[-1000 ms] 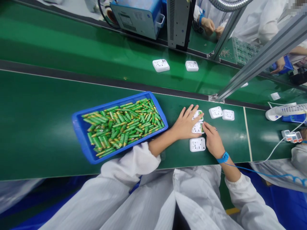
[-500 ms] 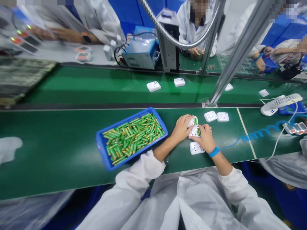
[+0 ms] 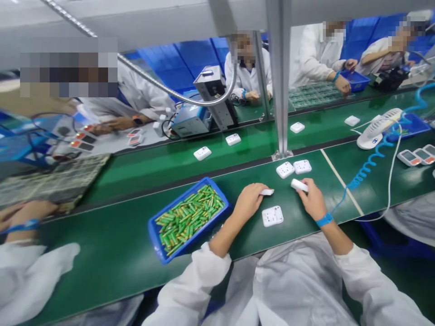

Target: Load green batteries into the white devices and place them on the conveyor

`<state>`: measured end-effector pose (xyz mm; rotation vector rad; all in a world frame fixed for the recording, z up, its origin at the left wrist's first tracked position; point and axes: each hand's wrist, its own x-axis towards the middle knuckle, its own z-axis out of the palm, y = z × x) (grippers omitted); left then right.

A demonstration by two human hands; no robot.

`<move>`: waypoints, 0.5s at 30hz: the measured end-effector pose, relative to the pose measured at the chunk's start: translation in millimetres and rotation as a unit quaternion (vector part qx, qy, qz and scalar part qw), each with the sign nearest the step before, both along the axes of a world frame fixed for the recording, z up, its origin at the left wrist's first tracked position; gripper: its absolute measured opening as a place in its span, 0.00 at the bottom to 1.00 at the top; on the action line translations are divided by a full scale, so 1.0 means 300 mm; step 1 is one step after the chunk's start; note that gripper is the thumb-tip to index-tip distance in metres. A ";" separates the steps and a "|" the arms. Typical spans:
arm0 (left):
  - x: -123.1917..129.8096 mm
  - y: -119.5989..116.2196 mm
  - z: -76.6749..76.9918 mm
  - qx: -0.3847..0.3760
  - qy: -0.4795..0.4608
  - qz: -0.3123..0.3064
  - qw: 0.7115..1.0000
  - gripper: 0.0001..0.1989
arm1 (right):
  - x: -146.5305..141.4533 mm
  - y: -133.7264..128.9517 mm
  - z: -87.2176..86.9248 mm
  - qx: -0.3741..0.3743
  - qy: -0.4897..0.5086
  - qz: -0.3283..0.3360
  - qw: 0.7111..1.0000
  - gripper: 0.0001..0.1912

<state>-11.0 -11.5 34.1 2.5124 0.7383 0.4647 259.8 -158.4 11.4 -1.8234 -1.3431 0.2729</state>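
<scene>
My left hand (image 3: 250,199) is closed on a white plastic device (image 3: 267,192), tipped so that mostly its edge shows. A second white plastic device (image 3: 299,185) is gripped in my right hand (image 3: 311,199), also edge-on, just above the green bench. Between my wrists another white device (image 3: 272,216) lies flat, its marked side up. Two more, a white device (image 3: 285,170) and its neighbour (image 3: 302,166), rest close together beyond my right hand. To the left of my left hand stands a blue tray (image 3: 157,242) filled with green batteries (image 3: 190,217).
A metal post (image 3: 280,90) rises behind the devices. A coiled blue cord (image 3: 369,167) runs from my right wristband past a white handheld unit (image 3: 377,129). Several white devices lie on the far belt (image 3: 170,163). A co-worker's hands (image 3: 30,215) are at far left.
My hands have moved apart, each lifting and tilting a white device; the batteries seen in them earlier are now out of sight. The view has shifted, and a co-worker's hands appear at left.
</scene>
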 end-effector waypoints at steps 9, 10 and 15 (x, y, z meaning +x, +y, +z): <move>0.417 -0.120 0.042 0.014 0.025 -0.317 0.948 0.21 | 0.380 -0.261 -0.060 0.035 -0.102 -0.176 0.978 0.22; 0.477 -0.131 0.047 0.017 0.029 -0.343 0.939 0.21 | 0.391 -0.275 -0.064 0.022 -0.107 -0.160 0.981 0.24; 0.766 -0.151 0.032 0.035 0.032 -0.426 0.903 0.25 | 0.425 -0.307 -0.070 -0.004 -0.088 -0.079 0.993 0.35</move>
